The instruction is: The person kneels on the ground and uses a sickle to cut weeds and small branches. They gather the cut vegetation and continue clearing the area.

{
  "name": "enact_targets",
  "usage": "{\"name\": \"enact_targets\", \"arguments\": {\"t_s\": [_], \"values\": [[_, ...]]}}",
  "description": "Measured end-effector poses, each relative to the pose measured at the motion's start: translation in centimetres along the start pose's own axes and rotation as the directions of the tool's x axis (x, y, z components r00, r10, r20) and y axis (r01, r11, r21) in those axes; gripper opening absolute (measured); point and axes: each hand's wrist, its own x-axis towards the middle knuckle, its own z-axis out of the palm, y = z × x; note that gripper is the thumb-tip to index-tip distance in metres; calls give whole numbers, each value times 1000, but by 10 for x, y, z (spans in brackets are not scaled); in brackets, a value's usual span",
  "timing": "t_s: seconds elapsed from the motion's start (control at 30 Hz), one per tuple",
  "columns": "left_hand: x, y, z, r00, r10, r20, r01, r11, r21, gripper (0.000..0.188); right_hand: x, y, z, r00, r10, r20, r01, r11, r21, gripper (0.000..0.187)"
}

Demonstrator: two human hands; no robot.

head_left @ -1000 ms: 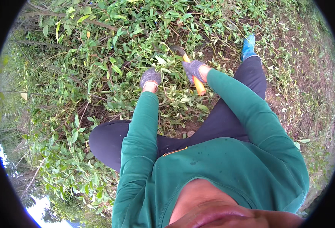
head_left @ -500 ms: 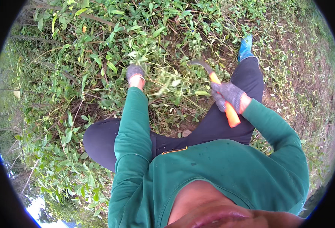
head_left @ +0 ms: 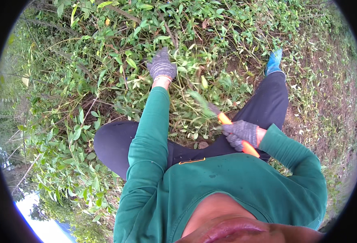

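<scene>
fingers of the left hand point(head_left: 161, 65), in a grey knit glove, are curled down into a clump of leafy weed stems point(head_left: 186, 81); whether they clench a stem, cannot tell, leaves cover the tips. green sleeve runs straight out from the body to that hand. dense green undergrowth point(head_left: 77, 81) fills the left and top of the view, thin woody twigs crossing through it. between the hands, stems lean over toward the blade and partly hide it. right hand point(head_left: 241, 133), gloved the same, fingers clenched around the orange handle point(head_left: 249, 148) of a cutting tool; blade end is blurred, lies low among stems just left of that hand. behind it: black trouser leg point(head_left: 267, 105), blue shoe point(head_left: 274, 62), then bare brown soil point(head_left: 328, 89) at far right.
</scene>
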Motion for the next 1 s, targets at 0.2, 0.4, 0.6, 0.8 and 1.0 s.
{"name": "enact_targets", "arguments": {"t_s": [0.2,0.4,0.6,0.8,1.0], "values": [[-15,-10,76,865,61,498,-147,980,135,28,4,-20,3,792,-519,-322,531,846,-58,27],[-53,-34,115,787,-56,614,-159,944,290,28,51,-108,39,648,-756,-91,418,453,-787,35],[-56,-13,93,767,89,636,-291,931,221,29,125,-139,-5,578,-770,-271,338,528,-779,37],[-51,-15,102,886,19,463,-90,987,134,27,167,-173,44,506,-813,-288,444,532,-721,38],[-50,-16,69,991,135,-15,-133,989,59,63,172,-121,0,889,-389,241,33,-470,-882,48]]}}
